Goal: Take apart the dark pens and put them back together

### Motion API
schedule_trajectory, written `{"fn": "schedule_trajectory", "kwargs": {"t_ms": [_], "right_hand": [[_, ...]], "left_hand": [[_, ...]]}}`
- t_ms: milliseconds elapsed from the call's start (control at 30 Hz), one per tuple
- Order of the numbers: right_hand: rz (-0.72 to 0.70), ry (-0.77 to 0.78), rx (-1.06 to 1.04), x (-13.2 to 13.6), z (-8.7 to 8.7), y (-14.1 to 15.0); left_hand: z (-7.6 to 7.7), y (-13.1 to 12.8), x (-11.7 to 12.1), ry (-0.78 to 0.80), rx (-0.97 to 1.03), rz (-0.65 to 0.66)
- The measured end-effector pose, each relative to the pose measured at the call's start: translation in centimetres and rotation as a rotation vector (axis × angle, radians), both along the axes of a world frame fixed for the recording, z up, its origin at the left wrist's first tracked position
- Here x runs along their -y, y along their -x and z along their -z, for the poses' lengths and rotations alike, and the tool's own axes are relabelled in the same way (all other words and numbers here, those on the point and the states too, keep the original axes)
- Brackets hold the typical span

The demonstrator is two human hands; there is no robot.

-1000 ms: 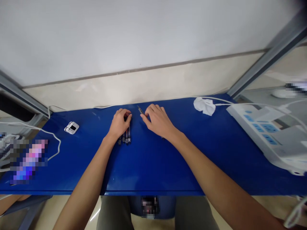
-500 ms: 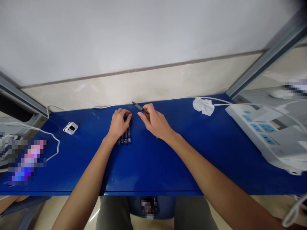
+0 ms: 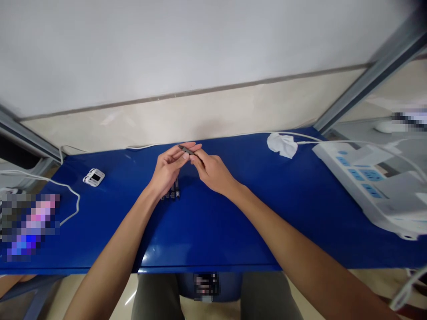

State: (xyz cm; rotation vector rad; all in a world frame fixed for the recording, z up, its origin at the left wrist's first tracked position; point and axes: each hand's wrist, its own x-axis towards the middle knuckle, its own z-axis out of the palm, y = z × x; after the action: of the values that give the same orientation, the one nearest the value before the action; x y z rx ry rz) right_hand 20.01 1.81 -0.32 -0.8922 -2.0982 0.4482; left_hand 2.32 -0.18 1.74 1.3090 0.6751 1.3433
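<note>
A slim dark pen (image 3: 186, 150) is held between my two hands above the far part of the blue table (image 3: 213, 235). My left hand (image 3: 169, 169) has its thumb pressed on the pen, and its fingers lie behind it. My right hand (image 3: 213, 171) pinches the other end between thumb and fingers, close beside the left. Several more pens (image 3: 172, 194) lie side by side on the table under my left hand, which covers most of their length.
A small white device with a dark screen (image 3: 96, 177) lies on the left. Nearby are a white cable (image 3: 75, 193) and a blurred-out phone-like object (image 3: 33, 226). On the right are a crumpled white tissue (image 3: 282, 145) and a large white power strip (image 3: 363, 182). A wall closes the back.
My left hand has lifted off the row of pens and turned to take hold of the dark pen. My right hand has brought that pen left and slightly down to meet it.
</note>
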Motion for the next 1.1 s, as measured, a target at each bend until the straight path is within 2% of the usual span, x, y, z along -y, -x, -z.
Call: {"fn": "schedule_trajectory", "kwargs": {"t_ms": [267, 500, 633, 767, 833, 1000, 1100], "right_hand": [[-0.026, 0.051, -0.038, -0.3, 0.5, 0.3], [-0.040, 0.096, 0.022, 0.4, -0.4, 0.4], [-0.069, 0.092, 0.023, 0.7, -0.6, 0.4], [-0.047, 0.062, 0.044, 0.7, -0.4, 0.5], [-0.035, 0.051, 0.038, 0.6, -0.2, 0.5], [-0.011, 0.037, -0.024, 0.2, 0.0, 0.2], [-0.021, 0.010, -0.043, 0.1, 0.0, 0.2]], "left_hand": [[1.0, -0.2, -0.5, 0.034, 0.022, -0.196], [1.1, -0.3, -0.6, 0.039, 0.008, -0.350], [1.2, -0.5, -0.7, 0.012, 0.006, -0.374], [1.3, -0.6, -0.7, -0.040, -0.034, -0.473], [1.2, -0.6, -0.6, -0.052, -0.055, -0.460], [1.2, -0.4, -0.5, -0.042, -0.118, -0.247], [1.3, -0.4, -0.5, -0.063, -0.136, -0.253]]}}
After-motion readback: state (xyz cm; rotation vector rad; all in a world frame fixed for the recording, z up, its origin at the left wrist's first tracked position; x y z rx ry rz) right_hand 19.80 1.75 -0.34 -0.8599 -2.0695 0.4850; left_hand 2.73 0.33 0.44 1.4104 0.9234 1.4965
